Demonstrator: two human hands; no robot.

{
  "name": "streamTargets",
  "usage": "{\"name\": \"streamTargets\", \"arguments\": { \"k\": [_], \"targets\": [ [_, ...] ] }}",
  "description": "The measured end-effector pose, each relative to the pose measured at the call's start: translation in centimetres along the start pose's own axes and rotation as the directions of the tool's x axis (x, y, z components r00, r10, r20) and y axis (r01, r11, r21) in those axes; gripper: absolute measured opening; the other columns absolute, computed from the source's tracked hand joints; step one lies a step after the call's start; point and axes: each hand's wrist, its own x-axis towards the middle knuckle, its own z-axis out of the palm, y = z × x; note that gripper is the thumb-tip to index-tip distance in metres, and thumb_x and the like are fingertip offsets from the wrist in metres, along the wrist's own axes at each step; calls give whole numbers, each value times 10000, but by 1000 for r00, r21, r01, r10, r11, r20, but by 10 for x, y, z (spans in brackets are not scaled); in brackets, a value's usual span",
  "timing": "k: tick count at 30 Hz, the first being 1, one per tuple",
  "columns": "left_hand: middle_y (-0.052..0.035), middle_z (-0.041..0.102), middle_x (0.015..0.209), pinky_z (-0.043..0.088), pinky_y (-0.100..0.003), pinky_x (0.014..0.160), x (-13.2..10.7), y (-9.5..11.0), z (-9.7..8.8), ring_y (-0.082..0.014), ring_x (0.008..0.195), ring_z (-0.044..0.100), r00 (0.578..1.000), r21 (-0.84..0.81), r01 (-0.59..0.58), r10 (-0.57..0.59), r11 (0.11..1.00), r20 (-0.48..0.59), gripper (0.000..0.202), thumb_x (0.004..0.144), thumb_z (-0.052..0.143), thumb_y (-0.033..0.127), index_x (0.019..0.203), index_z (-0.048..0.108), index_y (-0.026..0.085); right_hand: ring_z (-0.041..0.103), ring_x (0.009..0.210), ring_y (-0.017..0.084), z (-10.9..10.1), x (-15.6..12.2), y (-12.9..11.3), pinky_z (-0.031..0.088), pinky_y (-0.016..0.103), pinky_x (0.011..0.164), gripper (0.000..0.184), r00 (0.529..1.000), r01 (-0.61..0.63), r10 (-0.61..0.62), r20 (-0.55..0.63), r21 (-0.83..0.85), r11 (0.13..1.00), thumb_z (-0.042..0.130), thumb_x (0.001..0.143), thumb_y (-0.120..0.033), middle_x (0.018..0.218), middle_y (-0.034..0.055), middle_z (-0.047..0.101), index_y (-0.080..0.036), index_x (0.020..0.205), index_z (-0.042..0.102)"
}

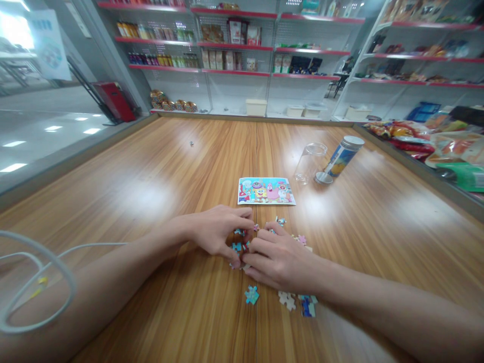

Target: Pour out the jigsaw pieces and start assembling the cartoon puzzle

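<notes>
Nearest on the table [166, 312]: a teal piece [251, 295] lying alone, then to its right a pale piece [287, 300], perhaps face down, and a dark blue piece [308, 306] that may overlap another. Near left, a white cable [73, 290] loops by the forearm. Just farther, middle: small jigsaw pieces [236, 247] in a loose cluster, partly under both hands. Left hand [217, 229] arches over the cluster's left side, thumb and fingers spread apart around several pieces, none clearly pinched. Right hand [278, 254] curls in from the right, fingers bunched, tips near the left thumb; whether they pinch a piece, cannot tell. Step in hand, by my reading: sorting or trying pieces by fingertip; no joined section can be made out under the hands. Next move would call for a clean grip on one piece, picture side up, checked against the card [266, 191] flat just beyond the hands. Farther right: clear jar [305, 164], silver lid [324, 177], blue can [342, 159]. Far left, a lone tiny item [191, 143], likely another piece. Beyond the table, stocked shelves [236, 45].
</notes>
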Motion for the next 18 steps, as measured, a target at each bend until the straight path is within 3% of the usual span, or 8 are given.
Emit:
{"name": "streamTargets", "arguments": {
  "k": [8, 18],
  "targets": [
    [4, 543, 946, 382, -262, 669, 1, -3, 3, -148, 816, 539, 1000, -25, 7, -7, 1000, -11, 496, 645, 804, 578, 910, 608, 208, 544, 864, 177, 1, 1, -2, 310, 365, 839, 250, 999, -36, 36, -36, 0, 999, 497, 1008, -287, 833, 35, 634, -177, 845, 650],
    [4, 575, 950, 440, -248, 778, -2, -4, 3, -130, 850, 569, 999, -137, -37, 35, 990, -18, 210, 773, 738, 395, 912, 708, 242, 580, 842, 170, 1, -1, -1, 332, 349, 832, 238, 989, -110, 116, -86, 75, 991, 491, 1010, -261, 837, 43, 681, -162, 895, 674]
  ]
}}
